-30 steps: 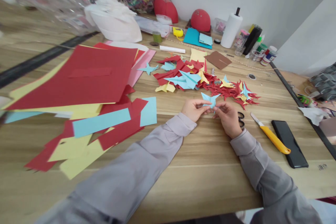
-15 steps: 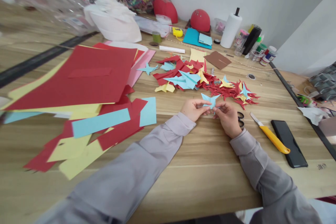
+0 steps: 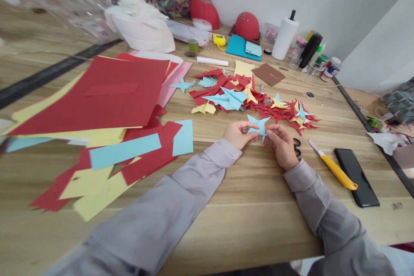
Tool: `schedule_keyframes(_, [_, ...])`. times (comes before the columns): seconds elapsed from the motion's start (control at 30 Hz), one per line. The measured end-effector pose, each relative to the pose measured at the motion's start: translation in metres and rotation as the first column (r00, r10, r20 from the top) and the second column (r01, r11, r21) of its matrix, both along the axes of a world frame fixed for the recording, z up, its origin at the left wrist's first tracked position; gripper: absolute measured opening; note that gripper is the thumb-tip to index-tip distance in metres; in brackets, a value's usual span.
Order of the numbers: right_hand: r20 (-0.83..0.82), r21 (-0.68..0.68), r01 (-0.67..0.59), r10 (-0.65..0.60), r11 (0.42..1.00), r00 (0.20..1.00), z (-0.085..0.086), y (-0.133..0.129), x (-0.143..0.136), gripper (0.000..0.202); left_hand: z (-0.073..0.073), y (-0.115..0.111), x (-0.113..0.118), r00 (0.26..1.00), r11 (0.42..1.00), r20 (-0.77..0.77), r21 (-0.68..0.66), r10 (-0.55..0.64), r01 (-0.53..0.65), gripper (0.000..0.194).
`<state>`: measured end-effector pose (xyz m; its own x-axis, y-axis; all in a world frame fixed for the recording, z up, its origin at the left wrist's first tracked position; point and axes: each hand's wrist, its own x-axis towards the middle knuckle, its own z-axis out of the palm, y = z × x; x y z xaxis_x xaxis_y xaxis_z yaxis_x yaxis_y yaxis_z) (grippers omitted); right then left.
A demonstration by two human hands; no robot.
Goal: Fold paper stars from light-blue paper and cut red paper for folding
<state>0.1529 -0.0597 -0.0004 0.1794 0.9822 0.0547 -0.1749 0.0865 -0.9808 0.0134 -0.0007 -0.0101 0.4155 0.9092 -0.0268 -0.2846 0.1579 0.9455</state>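
Between my hands is a light blue folded paper star, held just above the wooden table. My left hand pinches its left side between thumb and fingers. My right hand is closed at its right point, fingertips on the paper. Just beyond lies a heap of folded red paper pieces, mixed with yellow and blue ones. A second blue paper star lies at the heap's left. Scissors are partly hidden behind my right hand.
Large red and yellow paper sheets and cut strips cover the left side. A yellow utility knife and a black phone lie at the right. Bottles and a white paper roll stand at the back.
My right hand's fingers have shifted slightly right, so more of the blue star shows, including its lower point. My left hand keeps its pinch.
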Motion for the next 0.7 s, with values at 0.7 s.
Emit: schedule_keyframes(0.7, [0.014,-0.051,-0.005,0.005,0.999,1.000,0.002,0.002,0.002,0.039,0.008,0.002,-0.006,0.988,0.988,-0.036,-0.010,-0.153,0.152,0.029])
